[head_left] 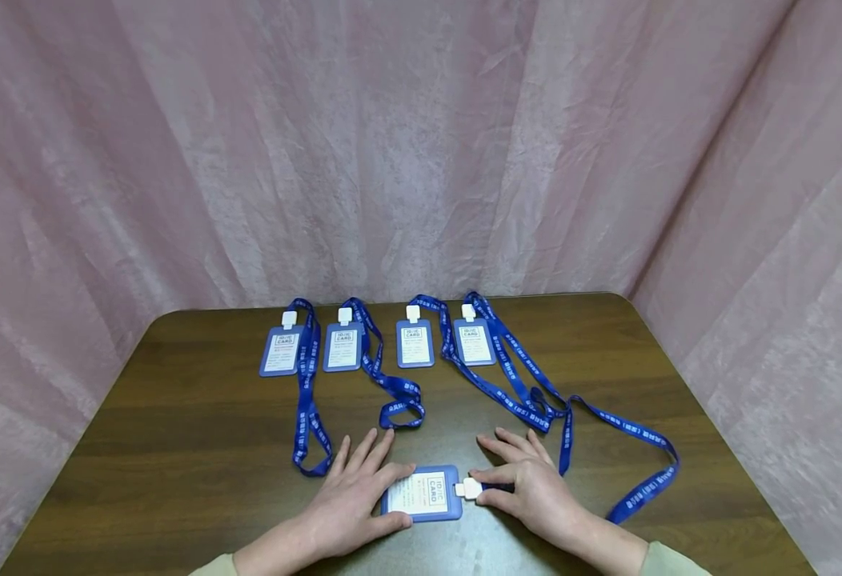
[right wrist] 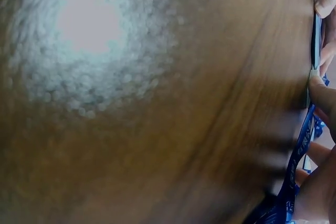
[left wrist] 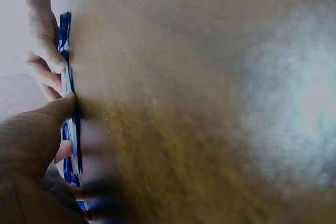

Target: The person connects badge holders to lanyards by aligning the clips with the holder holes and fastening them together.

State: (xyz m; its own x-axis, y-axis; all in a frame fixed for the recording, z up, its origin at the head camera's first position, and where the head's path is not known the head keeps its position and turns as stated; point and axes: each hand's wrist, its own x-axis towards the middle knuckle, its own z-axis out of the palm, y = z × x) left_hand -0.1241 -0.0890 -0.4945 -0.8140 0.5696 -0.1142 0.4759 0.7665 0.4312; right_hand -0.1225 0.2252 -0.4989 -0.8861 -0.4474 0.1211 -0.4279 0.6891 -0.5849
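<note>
A blue-framed ID badge [head_left: 437, 490] lies sideways on the wooden table near the front, its clip end to the right. My left hand [head_left: 349, 500] holds its left end between thumb and index finger on opposite edges, the other fingers spread over the table. Between thumb and index finger, my right hand [head_left: 539, 500] pinches the white clip [head_left: 471, 489] joined to the badge. A blue lanyard [head_left: 640, 496] runs out from under that hand to the right. In the left wrist view the badge [left wrist: 75, 140] shows edge-on; the right wrist view shows the lanyard [right wrist: 300, 156] trailing from the clip.
Along the back of the table [head_left: 198, 432] lie several similar badges, including a leftmost badge [head_left: 280, 352] and a rightmost badge [head_left: 475, 342]. Their blue lanyards [head_left: 307, 400] stretch toward the front, some tangled at right. A pink curtain [head_left: 406, 160] hangs behind.
</note>
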